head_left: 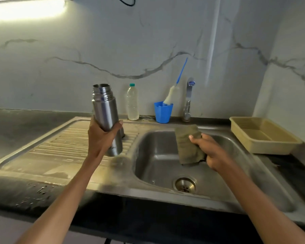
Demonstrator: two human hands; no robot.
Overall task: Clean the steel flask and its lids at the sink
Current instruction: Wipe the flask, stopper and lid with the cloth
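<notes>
Fingers (119, 124) of the left hand (99, 138) wrap tight around the lower half of a steel flask (106, 115), held nearly upright above the ribbed draining board (63, 147) beside the sink (158, 166). Its threaded mouth is open, with no lid on it. The right hand (211, 152) is closed on a folded olive-green cloth (188, 147), thumb on top, hanging over the basin and well apart from the flask.

A dark shape just behind the flask on the draining board may be one of its lids, though the flask and hand hide most of it.

Polished and rigid, the flask looks sturdy rather than fragile, but its smooth wall would likely turn slippery once wet or soapy. A full wrap around the body, as here, seems the safest hold; the ridged neck near the threads would offer a firmer purchase if the body needs wiping. Held aloft one-handed, it is probably light and empty. The cloth is soft and limp and should mould to the curved wall.

Against the marble-patterned wall stand a clear plastic bottle (132, 103), a blue cup (163, 111) holding a long-handled bottle brush (173, 95), and the tap (188, 99), which shows no running water. A beige tray (261, 134) sits on the counter to the right.
</notes>
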